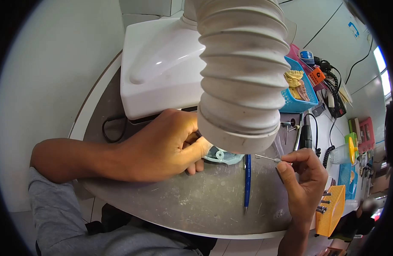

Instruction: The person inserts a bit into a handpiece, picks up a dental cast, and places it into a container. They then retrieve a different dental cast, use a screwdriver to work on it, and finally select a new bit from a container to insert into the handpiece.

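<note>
My left hand (171,147) is closed, thumb and fingers pressed together at the left end of a pale blue-green, dental-looking piece (226,157). That piece has a small round ring on it, and the hose above hides part of it. In my right hand (305,177), thumb and fingertips pinch a thin metal instrument (269,158), its fine tip pointing left towards the pale piece without touching it. Between the hands a blue pen-like tool (247,183) lies on the grey worktop (196,200).
A white corrugated hose (243,81) hangs over the work, beside a large white housing (162,64). At the right are a blue basket of dental models (297,104), a black handpiece (306,136), a yellow-orange holder (333,213) with metal pieces and a yellow-lidded jar (341,154).
</note>
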Available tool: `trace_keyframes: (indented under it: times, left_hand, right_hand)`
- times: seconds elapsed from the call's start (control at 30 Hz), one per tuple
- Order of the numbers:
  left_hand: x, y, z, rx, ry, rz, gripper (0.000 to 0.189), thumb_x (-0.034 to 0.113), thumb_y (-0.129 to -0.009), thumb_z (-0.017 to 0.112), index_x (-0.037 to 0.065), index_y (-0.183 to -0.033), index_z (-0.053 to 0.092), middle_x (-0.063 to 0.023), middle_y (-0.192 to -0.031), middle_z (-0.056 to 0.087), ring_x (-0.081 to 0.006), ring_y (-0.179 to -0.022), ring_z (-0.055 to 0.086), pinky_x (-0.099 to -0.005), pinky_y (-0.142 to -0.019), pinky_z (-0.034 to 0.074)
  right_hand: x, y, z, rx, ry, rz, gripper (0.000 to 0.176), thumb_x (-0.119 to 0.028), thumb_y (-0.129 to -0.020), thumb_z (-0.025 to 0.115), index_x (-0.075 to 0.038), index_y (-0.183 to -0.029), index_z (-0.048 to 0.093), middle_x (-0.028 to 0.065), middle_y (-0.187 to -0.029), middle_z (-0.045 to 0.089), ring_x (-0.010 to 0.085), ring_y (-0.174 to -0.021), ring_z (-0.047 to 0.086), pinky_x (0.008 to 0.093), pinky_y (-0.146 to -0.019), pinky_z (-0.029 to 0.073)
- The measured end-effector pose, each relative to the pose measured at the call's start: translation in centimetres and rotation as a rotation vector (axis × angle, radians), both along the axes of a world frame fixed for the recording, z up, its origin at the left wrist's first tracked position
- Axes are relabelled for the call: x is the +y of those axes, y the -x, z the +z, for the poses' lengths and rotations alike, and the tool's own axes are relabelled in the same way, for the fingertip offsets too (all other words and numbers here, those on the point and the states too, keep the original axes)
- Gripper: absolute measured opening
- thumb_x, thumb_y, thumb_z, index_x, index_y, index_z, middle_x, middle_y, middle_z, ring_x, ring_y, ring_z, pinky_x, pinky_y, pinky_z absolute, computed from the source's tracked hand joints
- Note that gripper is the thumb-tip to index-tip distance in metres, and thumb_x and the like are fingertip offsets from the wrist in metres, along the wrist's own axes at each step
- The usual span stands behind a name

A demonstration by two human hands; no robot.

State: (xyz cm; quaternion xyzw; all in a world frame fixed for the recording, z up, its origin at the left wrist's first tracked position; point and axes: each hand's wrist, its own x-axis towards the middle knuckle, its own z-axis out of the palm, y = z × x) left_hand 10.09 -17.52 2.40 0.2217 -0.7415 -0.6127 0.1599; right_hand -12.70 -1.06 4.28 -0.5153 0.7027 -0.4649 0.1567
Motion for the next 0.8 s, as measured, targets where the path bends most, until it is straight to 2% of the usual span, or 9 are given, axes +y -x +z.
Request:
trace_keyframes:
  times: [0.23,0.33,0.43,0.5,0.53,0.6,0.67,0.73,0.8]
  left_hand:
    - [0.4,-0.1,0.6,-0.102,0.016,0.047,0.019,0.007,-0.100,0.051,-0.006,-0.089,0.058,-0.0085,-0.068,0.065,-0.0153,-0.063,0.069,-0.0299,-0.057,0.057]
    - [0.8,0.0,0.7,-0.102,0.010,0.107,0.018,0.005,-0.099,0.051,-0.007,-0.087,0.058,-0.0087,-0.068,0.065,-0.0153,-0.062,0.069,-0.0296,-0.054,0.055]
    - [0.7,0.0,0.0,-0.005,0.046,0.145,0.011,0.004,-0.096,0.056,-0.006,-0.092,0.059,-0.0097,-0.067,0.064,-0.0185,-0.061,0.068,-0.0319,-0.057,0.055]
    - [0.1,-0.4,-0.1,0.024,0.396,0.114,0.010,0.004,-0.093,0.061,-0.003,-0.099,0.061,-0.0129,-0.078,0.066,-0.0228,-0.070,0.068,-0.0356,-0.063,0.054]
    - [0.1,-0.5,-0.2,0.026,0.395,0.113,0.010,0.004,-0.093,0.061,-0.003,-0.099,0.061,-0.0129,-0.078,0.066,-0.0228,-0.070,0.068,-0.0356,-0.063,0.054]
    - [0.4,-0.9,-0.4,0.209,0.640,0.030,0.018,0.003,-0.087,0.067,0.001,-0.105,0.063,-0.0134,-0.091,0.066,-0.0274,-0.077,0.065,-0.0399,-0.071,0.053]
    - [1.4,-1.3,-0.3,0.255,0.648,-0.040,0.021,0.002,-0.085,0.068,0.002,-0.105,0.063,-0.0136,-0.097,0.065,-0.0288,-0.080,0.064,-0.0414,-0.072,0.052]
    - [2.4,-1.6,-0.5,0.301,0.656,-0.115,0.025,0.001,-0.082,0.070,0.002,-0.105,0.063,-0.0138,-0.102,0.063,-0.0302,-0.083,0.062,-0.0428,-0.073,0.052]
    - [3.1,-1.6,-0.8,0.264,0.687,-0.213,0.031,-0.002,-0.075,0.078,0.003,-0.104,0.067,-0.0110,-0.108,0.069,-0.0296,-0.092,0.068,-0.0389,-0.080,0.057]
  right_hand:
    - [0.0,-0.2,0.0,0.024,-0.019,0.006,0.013,-0.006,-0.086,0.078,0.001,-0.089,0.067,0.0012,-0.077,0.066,0.0062,-0.067,0.059,0.0208,-0.062,0.044]
    - [-0.1,-0.2,-0.1,0.039,-0.006,0.024,0.014,-0.006,-0.086,0.078,0.001,-0.090,0.067,0.0015,-0.077,0.066,0.0062,-0.067,0.059,0.0203,-0.061,0.044]
    - [-0.1,-0.6,0.2,0.009,-0.022,0.000,0.012,-0.004,-0.086,0.076,0.000,-0.089,0.066,0.0017,-0.078,0.066,0.0064,-0.068,0.059,0.0205,-0.062,0.045]
    - [-0.1,-0.6,-0.1,0.023,-0.001,-0.010,0.011,-0.002,-0.085,0.075,0.000,-0.089,0.065,0.0023,-0.080,0.067,0.0068,-0.069,0.060,0.0214,-0.062,0.046]
    - [0.0,-0.5,-0.3,0.038,0.021,-0.020,0.011,0.000,-0.084,0.074,0.000,-0.088,0.064,0.0029,-0.081,0.068,0.0073,-0.069,0.060,0.0223,-0.062,0.047]
    - [0.2,-0.6,-0.7,0.065,-0.022,-0.012,0.010,0.001,-0.084,0.072,0.000,-0.088,0.063,0.0039,-0.085,0.067,0.0079,-0.072,0.060,0.0232,-0.066,0.048]
    - [0.2,-0.7,-0.9,0.091,-0.063,-0.004,0.009,0.002,-0.084,0.070,0.000,-0.089,0.062,0.0048,-0.089,0.066,0.0086,-0.075,0.059,0.0241,-0.071,0.048]
    - [-0.1,-1.0,-0.9,0.383,-0.104,0.036,0.010,0.004,-0.081,0.070,0.001,-0.086,0.062,0.0083,-0.092,0.067,0.0123,-0.072,0.059,0.0271,-0.066,0.048]
    - [-0.4,-1.0,-1.1,0.466,-0.133,0.037,0.011,0.004,-0.078,0.072,0.001,-0.085,0.064,0.0102,-0.095,0.067,0.0161,-0.069,0.059,0.0304,-0.065,0.049]
